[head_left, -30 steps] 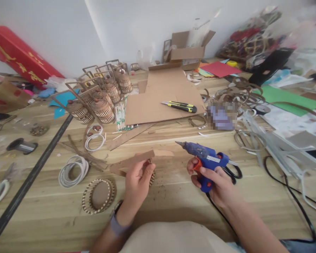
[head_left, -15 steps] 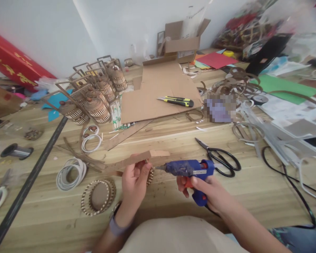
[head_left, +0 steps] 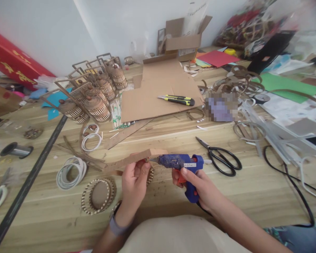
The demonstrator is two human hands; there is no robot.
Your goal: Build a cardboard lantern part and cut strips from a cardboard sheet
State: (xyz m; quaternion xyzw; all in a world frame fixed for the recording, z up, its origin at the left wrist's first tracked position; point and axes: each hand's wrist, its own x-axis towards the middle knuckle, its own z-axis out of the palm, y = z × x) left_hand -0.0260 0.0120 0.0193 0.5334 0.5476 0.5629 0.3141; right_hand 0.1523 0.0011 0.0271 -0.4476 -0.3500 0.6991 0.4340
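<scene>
My left hand (head_left: 133,182) is closed on a bent brown cardboard strip (head_left: 137,157), holding it up above the wooden table (head_left: 173,196); a small ribbed round piece (head_left: 150,175) shows just behind the fingers. My right hand (head_left: 197,182) grips a blue glue gun (head_left: 183,165) with an orange trigger. The gun points left and its nozzle tip touches the strip close to my left fingertips. A black cable runs from the gun toward my body.
Black scissors (head_left: 222,160) lie right of the gun. A ribbed oval lid (head_left: 98,195) and white rings (head_left: 71,168) sit to the left. Farther back are flat cardboard (head_left: 158,93) with a yellow utility knife (head_left: 177,100), several woven cardboard baskets (head_left: 94,96), and coloured paper.
My right hand swung the glue gun from pointing up-left, down and left until its nozzle met the strip in my left hand. The scissors, hidden behind the gun before, now show.
</scene>
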